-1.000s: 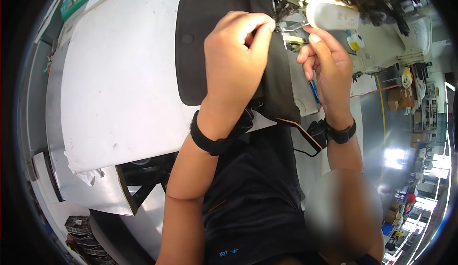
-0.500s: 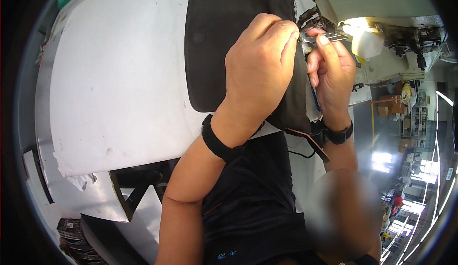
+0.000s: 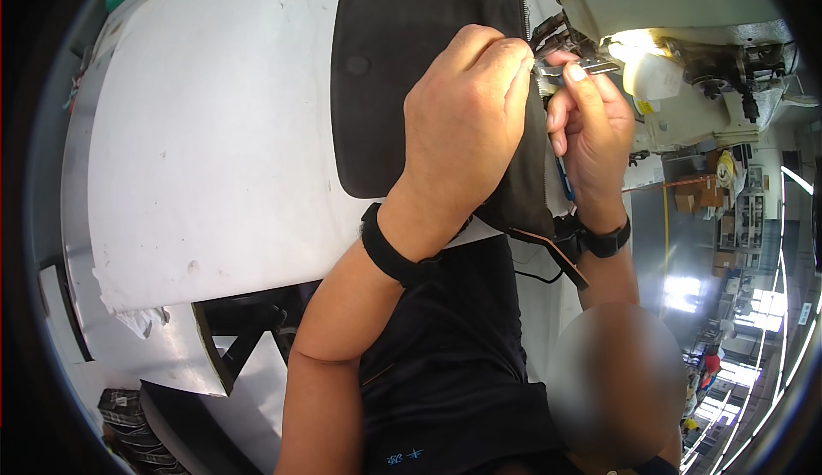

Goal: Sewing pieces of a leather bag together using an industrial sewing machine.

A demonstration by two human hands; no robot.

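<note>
A dark brown bag (image 3: 377, 124) with a rounded flap and a zipper along its right edge lies before me. My left hand (image 3: 467, 107) is closed over the bag, its thumb and fingertips pinched at the zipper edge. Exactly what sits between those fingertips is hidden. Close by on the right, my right hand (image 3: 595, 120) pinches a slim metal hand tool (image 3: 599, 67) between thumb and forefinger. The tool's inner end reaches toward my left fingertips, beside the sewing machine's needle area (image 3: 552, 34). Its exact kind I cannot make out.
The pale sewing machine (image 3: 668, 0) stands at the upper right, with a lit lamp (image 3: 634, 47) under its arm. A white work surface (image 3: 205, 150) spreads to the left. A strap (image 3: 556, 257) hangs at the table's front edge. Farther right are shelves and boxes (image 3: 698, 192).
The whole view has shifted very slightly. Both hands keep the same grip and place on the bag and the tool.
</note>
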